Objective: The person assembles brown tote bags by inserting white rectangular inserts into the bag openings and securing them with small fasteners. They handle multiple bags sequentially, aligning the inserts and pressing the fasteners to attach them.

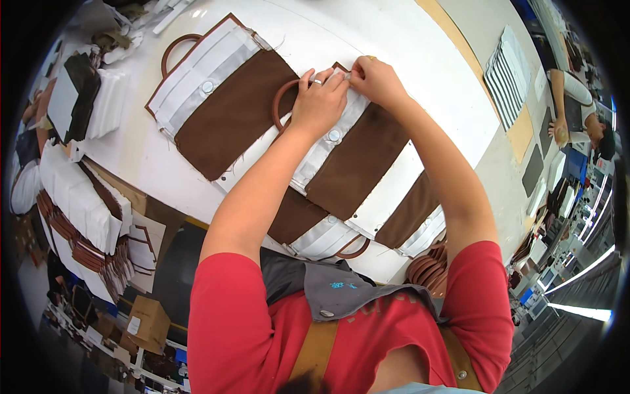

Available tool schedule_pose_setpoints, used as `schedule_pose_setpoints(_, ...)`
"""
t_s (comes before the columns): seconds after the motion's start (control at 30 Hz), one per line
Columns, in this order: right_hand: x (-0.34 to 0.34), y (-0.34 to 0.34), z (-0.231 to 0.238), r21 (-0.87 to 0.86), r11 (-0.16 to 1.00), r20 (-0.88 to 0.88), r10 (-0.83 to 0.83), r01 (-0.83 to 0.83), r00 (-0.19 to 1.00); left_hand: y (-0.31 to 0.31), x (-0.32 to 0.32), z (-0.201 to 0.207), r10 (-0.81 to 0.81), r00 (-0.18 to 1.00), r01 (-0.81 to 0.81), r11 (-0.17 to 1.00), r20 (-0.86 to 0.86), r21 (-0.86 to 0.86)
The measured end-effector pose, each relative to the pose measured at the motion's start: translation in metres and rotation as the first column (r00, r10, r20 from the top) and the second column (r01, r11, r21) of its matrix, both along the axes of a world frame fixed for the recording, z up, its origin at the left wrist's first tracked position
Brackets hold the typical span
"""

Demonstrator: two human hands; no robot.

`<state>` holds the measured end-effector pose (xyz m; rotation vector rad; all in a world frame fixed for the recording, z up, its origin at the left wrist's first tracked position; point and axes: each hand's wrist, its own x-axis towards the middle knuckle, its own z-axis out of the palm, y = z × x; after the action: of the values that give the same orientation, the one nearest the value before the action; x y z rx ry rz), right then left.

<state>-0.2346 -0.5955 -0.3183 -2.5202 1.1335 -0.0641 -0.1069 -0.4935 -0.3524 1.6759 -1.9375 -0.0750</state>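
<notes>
A bag panel [357,157] of brown lining, with a silvery white strip and a round snap, lies on the white table [420,46] in front of me. At its far top edge my left hand [320,104] has its fingers closed over the corner, beside the curved brown handle [278,108]. My right hand [375,77] pinches the same edge just to the right, the two sets of fingertips nearly touching. Whatever lies right under the fingertips is hidden. To the left rests a similar finished-looking panel [230,108] with its handle pointing away to the upper left.
More brown and white panels [413,210] lie near my body, beside a pile of brown handles [430,270]. Stacks of white and brown pieces [85,203] stand left. Striped sheets [508,75] lie right, where another person [577,108] works. A cardboard box [147,323] sits lower left.
</notes>
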Motion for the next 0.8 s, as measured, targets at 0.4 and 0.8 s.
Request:
schedule_pose_setpoints(0.4,-0.005,0.004,-0.002,-0.107,0.990,0.091,0.097,-0.087,0.991,-0.002,-0.001,0.002,0.010,1.000,-0.010,1.000,0.006,-0.014)
schedule_pose_setpoints(0.8,-0.078,0.001,0.002,0.294,0.729,0.161,-0.675,0.619,0.720,0.000,-0.003,0.003,0.008,0.999,-0.010,0.999,0.042,0.032)
